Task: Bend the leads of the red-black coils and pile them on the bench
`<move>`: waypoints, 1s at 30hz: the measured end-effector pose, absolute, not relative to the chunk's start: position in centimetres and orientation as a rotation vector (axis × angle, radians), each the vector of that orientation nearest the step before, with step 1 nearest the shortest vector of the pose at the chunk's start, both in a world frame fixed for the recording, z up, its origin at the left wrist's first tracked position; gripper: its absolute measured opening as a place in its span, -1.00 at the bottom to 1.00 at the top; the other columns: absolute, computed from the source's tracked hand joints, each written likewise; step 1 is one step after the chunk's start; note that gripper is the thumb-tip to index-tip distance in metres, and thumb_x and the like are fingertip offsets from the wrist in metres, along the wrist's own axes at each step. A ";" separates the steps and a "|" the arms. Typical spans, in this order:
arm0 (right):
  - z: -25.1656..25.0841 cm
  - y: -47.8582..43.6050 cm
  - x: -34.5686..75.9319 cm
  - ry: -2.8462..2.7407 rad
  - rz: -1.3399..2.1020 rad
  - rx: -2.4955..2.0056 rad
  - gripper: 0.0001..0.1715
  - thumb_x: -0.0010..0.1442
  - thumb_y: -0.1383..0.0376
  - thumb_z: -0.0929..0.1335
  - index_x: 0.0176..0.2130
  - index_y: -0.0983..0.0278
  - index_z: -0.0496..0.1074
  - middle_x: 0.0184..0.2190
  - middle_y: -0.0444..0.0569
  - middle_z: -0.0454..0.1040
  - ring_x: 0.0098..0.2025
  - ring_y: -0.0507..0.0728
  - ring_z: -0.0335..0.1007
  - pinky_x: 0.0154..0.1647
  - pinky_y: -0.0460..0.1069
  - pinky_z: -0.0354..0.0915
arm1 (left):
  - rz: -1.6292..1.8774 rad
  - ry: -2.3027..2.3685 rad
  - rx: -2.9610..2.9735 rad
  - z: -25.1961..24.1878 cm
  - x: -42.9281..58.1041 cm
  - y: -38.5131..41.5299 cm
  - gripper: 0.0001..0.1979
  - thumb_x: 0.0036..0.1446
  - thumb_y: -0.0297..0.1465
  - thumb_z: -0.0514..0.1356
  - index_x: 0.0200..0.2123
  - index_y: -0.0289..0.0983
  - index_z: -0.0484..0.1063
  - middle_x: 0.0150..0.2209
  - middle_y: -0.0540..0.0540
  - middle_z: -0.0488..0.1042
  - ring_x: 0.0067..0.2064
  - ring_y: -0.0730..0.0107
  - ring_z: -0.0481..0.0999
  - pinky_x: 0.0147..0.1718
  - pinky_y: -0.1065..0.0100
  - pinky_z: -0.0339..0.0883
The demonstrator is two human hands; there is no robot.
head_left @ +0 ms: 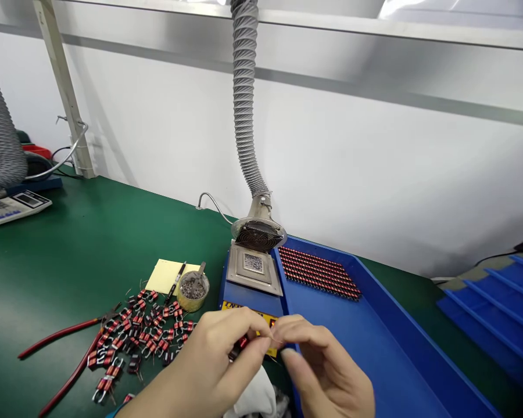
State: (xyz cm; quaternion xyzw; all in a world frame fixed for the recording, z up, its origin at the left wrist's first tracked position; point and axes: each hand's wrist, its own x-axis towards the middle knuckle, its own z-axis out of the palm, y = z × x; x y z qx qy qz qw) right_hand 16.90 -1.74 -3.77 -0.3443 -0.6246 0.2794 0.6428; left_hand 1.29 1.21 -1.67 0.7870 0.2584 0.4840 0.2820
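Here, left hand point(196, 363), narrow grip on a red coil point(239, 348); right hand point(325, 366) beside.

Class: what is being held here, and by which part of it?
A small red-wound coil, pinched at its end nearest the right hand by the fingertips of the left hand; the fingers partly hide the exact spot.

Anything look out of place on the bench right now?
Yes: the red-and-black wired components lie in a jumbled heap on the green bench mat, unlike the neat rows in the blue tray. One component sits apart from the heap, near the lower edge of the view.
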 end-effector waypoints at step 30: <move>-4.0 -1.9 16.2 -1.183 1.069 -0.789 -0.43 0.36 0.12 0.25 -0.64 0.25 0.27 -0.77 -0.19 0.20 -0.68 0.00 0.12 -0.57 -0.07 0.21 | 1.523 0.607 2.490 -2.6 1.8 1.2 -0.74 0.28 -0.58 -0.03 -0.41 -0.30 0.36 -0.57 0.01 0.38 -0.56 0.44 0.31 -0.56 0.41 0.20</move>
